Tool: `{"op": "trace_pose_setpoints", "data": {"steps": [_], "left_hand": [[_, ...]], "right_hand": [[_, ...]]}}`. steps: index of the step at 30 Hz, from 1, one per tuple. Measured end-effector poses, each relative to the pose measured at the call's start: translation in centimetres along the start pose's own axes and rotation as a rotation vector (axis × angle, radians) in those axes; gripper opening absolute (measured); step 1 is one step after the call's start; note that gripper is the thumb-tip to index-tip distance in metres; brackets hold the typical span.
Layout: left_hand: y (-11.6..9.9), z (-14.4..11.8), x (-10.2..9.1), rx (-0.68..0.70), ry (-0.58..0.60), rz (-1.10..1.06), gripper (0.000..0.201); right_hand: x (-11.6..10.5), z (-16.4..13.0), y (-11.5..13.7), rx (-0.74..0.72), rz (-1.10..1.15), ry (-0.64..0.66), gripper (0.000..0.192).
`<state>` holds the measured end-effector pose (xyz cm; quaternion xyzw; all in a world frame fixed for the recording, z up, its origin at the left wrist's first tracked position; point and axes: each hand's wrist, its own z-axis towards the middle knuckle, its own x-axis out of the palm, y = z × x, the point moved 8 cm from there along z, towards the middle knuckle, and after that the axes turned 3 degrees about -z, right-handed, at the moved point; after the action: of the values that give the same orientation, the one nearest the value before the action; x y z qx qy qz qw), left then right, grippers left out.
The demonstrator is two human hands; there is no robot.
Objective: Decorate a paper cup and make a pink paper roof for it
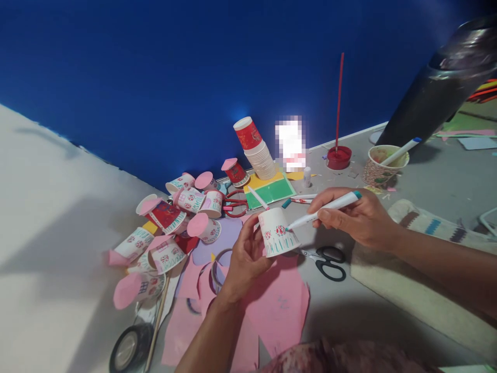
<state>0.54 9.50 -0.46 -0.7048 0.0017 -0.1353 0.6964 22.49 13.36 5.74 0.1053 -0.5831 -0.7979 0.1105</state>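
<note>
Paper cup (276,232) gripped upside-down in left hand (244,259), right hand (355,217) pinching teal marker (324,209) against it; decorated cups (166,235) piled left, plain stack (261,155) waiting far back.

A craft corner, likely a hobby or classroom work spot. The grey counter (427,191) against a blue wall (194,67) is strewn with decorated paper cups (166,217), a stack of plain ones (260,155), pink paper offcuts (279,305), coloured card (272,189), scissors (328,261), markers (303,197) and tape (126,349).
</note>
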Motion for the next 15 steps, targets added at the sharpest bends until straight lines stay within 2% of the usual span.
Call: {"op": "trace_pose_setpoints", "data": {"steps": [7, 12, 15], "left_hand": [[0.0, 0.0, -0.1, -0.003, -0.006, -0.007, 0.084], [-0.2, 0.0, -0.2, 0.021, -0.031, 0.011, 0.085], [-0.1, 0.1, -0.3, 0.033, -0.056, -0.011, 0.083]], "right_hand": [[-0.9, 0.5, -1.0, -0.015, 0.051, -0.08, 0.018], [-1.0, 0.5, -1.4, -0.094, -0.193, -0.115, 0.014], [-0.1, 0.5, -2.2, -0.155, -0.381, -0.005, 0.015]]}}
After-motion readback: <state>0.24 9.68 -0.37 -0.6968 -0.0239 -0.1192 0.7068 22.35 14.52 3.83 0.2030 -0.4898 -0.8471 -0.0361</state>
